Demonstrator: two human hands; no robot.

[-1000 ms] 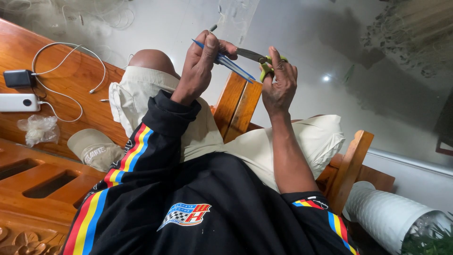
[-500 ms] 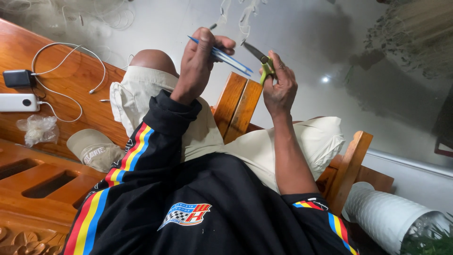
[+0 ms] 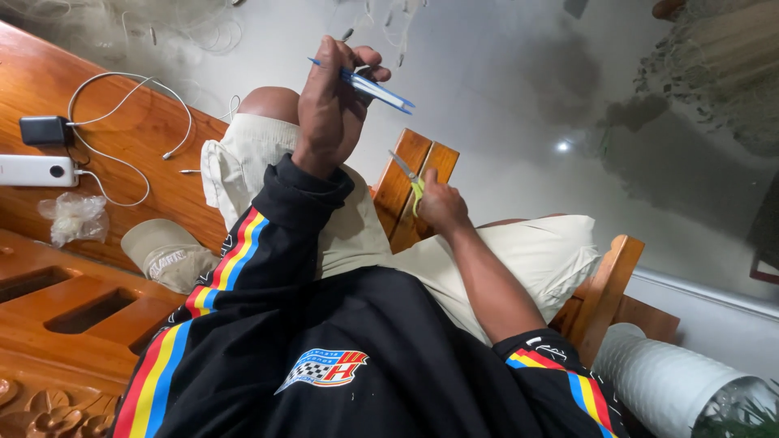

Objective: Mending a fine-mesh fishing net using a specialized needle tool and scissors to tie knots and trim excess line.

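Observation:
My left hand [image 3: 329, 105] is raised above my knee and grips a slim blue and white flat tool [image 3: 377, 88] that points right. Thin pale net threads [image 3: 381, 32] hang around its fingers. Lower down, my right hand [image 3: 442, 207] holds small green-handled scissors [image 3: 408, 180], blades pointing up and left, just above my lap and beside a wooden chair frame [image 3: 410, 162]. The two hands are apart. I wear cream shorts [image 3: 535, 251] and a black jacket with striped sleeves [image 3: 243, 243].
A carved wooden bench [image 3: 89, 308] runs along the left. On it lie a white power bank [image 3: 32, 170], a black charger [image 3: 45, 130] with a white cable, a crumpled plastic bag [image 3: 75, 217] and a beige cap [image 3: 166, 255]. A white mesh cylinder [image 3: 673, 381] stands at bottom right.
My right hand has dropped with the scissors from beside the blue tool down towards my lap. My left hand stays raised with the tool.

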